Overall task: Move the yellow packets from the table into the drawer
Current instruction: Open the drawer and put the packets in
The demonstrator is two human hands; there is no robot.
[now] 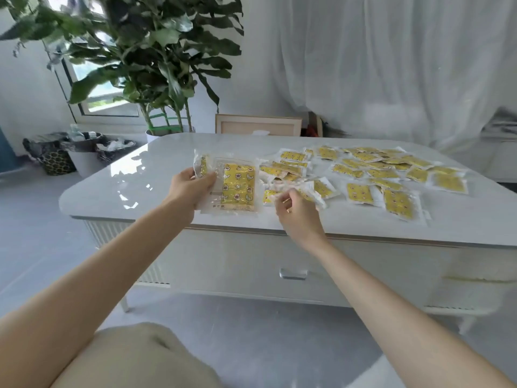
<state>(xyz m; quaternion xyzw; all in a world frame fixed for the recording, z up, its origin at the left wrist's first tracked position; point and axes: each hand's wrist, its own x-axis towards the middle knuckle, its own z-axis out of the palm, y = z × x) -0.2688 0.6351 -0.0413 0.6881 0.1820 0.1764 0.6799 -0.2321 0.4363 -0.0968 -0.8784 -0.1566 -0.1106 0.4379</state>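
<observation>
Several yellow packets [397, 175] in clear wrappers lie spread over the right half of the white glossy table [131, 180]. My left hand [191, 186] grips a stack of yellow packets [237, 183], held just above the table's front middle. My right hand [293, 210] is pinched on the edge of another yellow packet [321, 189] lying among the pile; the motion is blurred. Below the tabletop, the drawer [251, 264] with a silver handle [293, 273] is closed.
A large potted plant [156, 65] stands behind the table's left corner, with bins [84, 152] to its left. A wooden chair back [257, 124] sits behind the table. White curtains hang at the back. My knee [134, 357] shows at the bottom.
</observation>
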